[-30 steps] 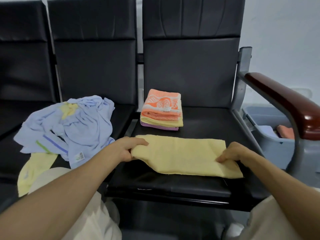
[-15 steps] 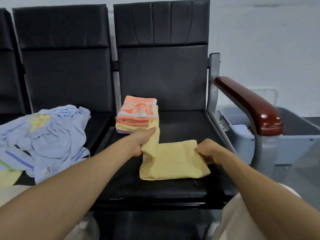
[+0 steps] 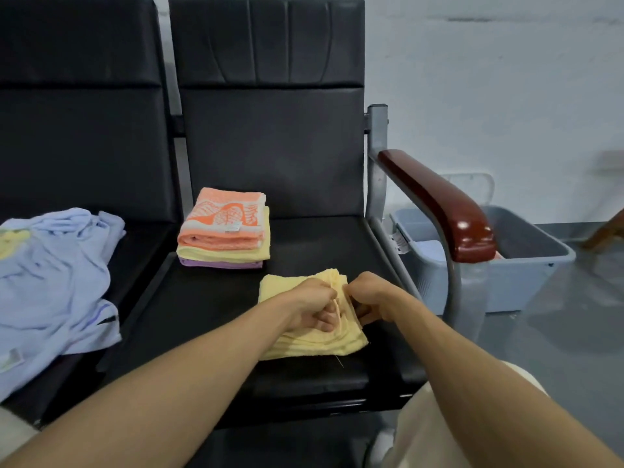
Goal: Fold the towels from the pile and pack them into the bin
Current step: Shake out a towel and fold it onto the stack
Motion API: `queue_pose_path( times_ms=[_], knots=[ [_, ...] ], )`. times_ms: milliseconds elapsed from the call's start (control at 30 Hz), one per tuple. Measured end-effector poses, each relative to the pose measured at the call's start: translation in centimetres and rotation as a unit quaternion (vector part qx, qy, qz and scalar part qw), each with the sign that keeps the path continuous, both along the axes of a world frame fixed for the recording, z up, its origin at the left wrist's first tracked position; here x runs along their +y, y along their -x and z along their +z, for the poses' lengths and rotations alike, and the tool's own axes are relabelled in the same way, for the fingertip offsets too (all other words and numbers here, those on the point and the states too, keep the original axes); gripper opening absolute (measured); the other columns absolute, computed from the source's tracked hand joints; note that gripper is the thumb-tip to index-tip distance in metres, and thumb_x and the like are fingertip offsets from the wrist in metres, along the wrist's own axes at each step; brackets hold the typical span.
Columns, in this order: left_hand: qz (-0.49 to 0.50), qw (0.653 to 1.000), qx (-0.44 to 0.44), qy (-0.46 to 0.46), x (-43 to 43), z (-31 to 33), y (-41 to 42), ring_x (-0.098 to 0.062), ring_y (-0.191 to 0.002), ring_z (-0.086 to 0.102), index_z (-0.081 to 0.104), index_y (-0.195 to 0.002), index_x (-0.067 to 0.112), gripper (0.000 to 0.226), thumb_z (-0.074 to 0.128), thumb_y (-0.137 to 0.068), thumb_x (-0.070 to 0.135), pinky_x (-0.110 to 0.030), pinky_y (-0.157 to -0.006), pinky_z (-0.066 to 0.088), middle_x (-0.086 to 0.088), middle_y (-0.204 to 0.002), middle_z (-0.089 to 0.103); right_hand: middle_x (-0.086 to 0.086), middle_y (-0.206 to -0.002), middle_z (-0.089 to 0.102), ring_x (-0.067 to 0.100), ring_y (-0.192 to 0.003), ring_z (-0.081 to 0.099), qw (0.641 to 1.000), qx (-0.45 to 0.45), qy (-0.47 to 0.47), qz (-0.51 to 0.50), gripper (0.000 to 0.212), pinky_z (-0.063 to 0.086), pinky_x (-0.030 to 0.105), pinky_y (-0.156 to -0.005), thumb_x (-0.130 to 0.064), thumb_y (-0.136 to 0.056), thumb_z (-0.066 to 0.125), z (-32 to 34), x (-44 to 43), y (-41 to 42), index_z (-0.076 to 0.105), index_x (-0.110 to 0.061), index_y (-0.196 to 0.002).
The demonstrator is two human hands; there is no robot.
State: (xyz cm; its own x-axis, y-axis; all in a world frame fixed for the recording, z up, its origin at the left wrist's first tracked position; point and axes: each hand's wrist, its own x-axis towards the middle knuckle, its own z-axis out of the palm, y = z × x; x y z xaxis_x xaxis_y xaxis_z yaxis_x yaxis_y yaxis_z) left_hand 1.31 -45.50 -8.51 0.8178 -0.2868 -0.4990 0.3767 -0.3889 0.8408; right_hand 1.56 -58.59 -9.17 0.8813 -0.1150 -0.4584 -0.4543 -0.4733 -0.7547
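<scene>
A yellow towel (image 3: 305,342), folded into a small square, lies on the black seat (image 3: 209,319) in front of me. My left hand (image 3: 312,307) and my right hand (image 3: 368,295) meet at its right edge, both pinching the layers. Behind it sits a stack of folded towels (image 3: 224,231): orange on top, yellow below, purple at the bottom. The unfolded pile of light blue towels (image 3: 57,285) covers the seat to the left. The grey bin (image 3: 526,261) stands on the floor to the right, with a blue and an orange towel partly visible inside.
A metal frame with a dark red armrest (image 3: 435,201) stands between the seat and the bin. Black chair backs rise behind the seats. A grey floor and a white wall lie to the right.
My left hand has carried the towel's left end over to the right, folding the long strip into a small square. Both hands now meet at its right edge. The view has shifted right.
</scene>
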Motion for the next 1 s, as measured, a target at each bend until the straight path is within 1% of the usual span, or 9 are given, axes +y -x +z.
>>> queue_pose_path(
  times_ms=[133,267,367,500,633,700,800,867,1000],
  knots=[
    [0.011,0.999,-0.03,0.034,3.0,1.3,-0.1,-0.022,-0.071,0.065,0.055,-0.122,0.006,0.026,0.043,-0.1,0.008,-0.032,-0.065,0.055,-0.015,-0.101,0.063,0.013,-0.103,0.064,0.026,-0.085,0.065,0.999,-0.026,0.045,0.01,0.054,0.055,0.034,-0.061,-0.045,-0.101,0.034,-0.2,0.6,0.1,0.052,-0.001,-0.128],
    [0.077,0.99,-0.116,0.014,6.7,2.1,-0.1,-0.019,-0.073,0.065,0.063,-0.115,0.008,0.03,0.041,-0.096,0.0,-0.027,-0.065,0.054,-0.013,-0.099,0.064,0.013,-0.131,0.056,0.031,-0.115,0.055,0.956,-0.052,0.281,0.072,0.077,0.047,0.041,-0.092,-0.066,-0.095,0.021,-1.0,2.8,0.7,0.048,-0.006,-0.134],
    [0.093,0.987,-0.134,-0.001,9.0,2.3,0.0,-0.019,-0.076,0.065,0.064,-0.108,0.01,0.028,0.039,-0.097,0.001,-0.028,-0.069,0.052,-0.011,-0.096,0.065,0.011,-0.138,0.051,0.03,-0.124,0.051,0.921,-0.042,0.375,0.095,0.09,0.04,0.04,-0.094,-0.075,-0.089,0.023,-1.7,4.2,1.1,0.028,-0.004,-0.145],
    [0.089,0.984,-0.151,-0.017,11.1,2.1,0.1,-0.018,-0.073,0.066,0.065,-0.105,0.009,0.029,0.04,-0.095,-0.001,-0.026,-0.064,0.052,-0.011,-0.092,0.067,0.01,-0.129,0.056,0.03,-0.114,0.057,0.879,-0.077,0.451,0.134,0.065,0.042,0.04,-0.083,-0.05,-0.099,0.036,-1.9,4.6,0.8,0.026,-0.003,-0.142],
    [0.092,0.983,-0.157,-0.022,12.1,1.3,0.2,-0.016,-0.074,0.067,0.067,-0.101,0.011,0.028,0.043,-0.093,-0.001,-0.027,-0.068,0.053,-0.009,-0.089,0.069,0.012,-0.116,0.06,0.032,-0.1,0.062,0.835,-0.163,0.495,0.176,0.051,0.039,0.037,-0.068,-0.016,-0.1,0.032,-1.0,5.1,0.5,0.019,0.0,-0.147],
    [0.113,0.981,-0.157,-0.02,12.3,0.7,0.0,-0.017,-0.08,0.068,0.066,-0.104,0.01,0.028,0.044,-0.093,0.0,-0.028,-0.073,0.053,-0.009,-0.093,0.069,0.011,-0.108,0.06,0.031,-0.093,0.062,0.841,-0.22,0.46,0.179,0.042,0.039,0.036,-0.066,-0.018,-0.102,0.03,-0.1,5.3,0.4,0.027,-0.004,-0.142],
    [0.162,0.973,-0.161,-0.024,11.9,-0.4,-0.4,-0.02,-0.096,0.065,0.061,-0.116,0.012,0.028,0.045,-0.094,0.006,-0.031,-0.082,0.053,-0.006,-0.103,0.066,0.001,-0.083,0.053,0.018,-0.071,0.052,0.898,-0.285,0.295,0.158,0.022,0.033,0.032,-0.058,-0.027,-0.105,0.031,1.5,5.5,0.3,0.045,-0.011,-0.106],
    [0.197,0.968,-0.155,-0.006,11.3,-0.6,-0.4,-0.019,-0.102,0.059,0.055,-0.122,0.015,0.026,0.047,-0.098,0.017,-0.035,-0.092,0.051,-0.002,-0.108,0.06,-0.002,-0.076,0.052,0.015,-0.068,0.048,0.914,-0.332,0.189,0.138,0.025,0.028,0.032,-0.061,-0.026,-0.104,0.035,2.5,5.9,0.3,0.047,-0.011,-0.087],
    [0.215,0.965,-0.022,0.149,10.1,-0.6,0.5,-0.025,-0.11,0.058,0.057,-0.118,0.012,0.036,0.049,-0.099,0.041,-0.042,-0.097,0.049,-0.008,-0.116,0.063,0.002,-0.083,0.058,0.011,-0.074,0.052,0.941,-0.326,-0.053,0.071,0.032,0.044,0.032,-0.071,-0.026,-0.103,0.039,4.2,6.5,0.6,0.061,-0.002,-0.097]
  ],
)
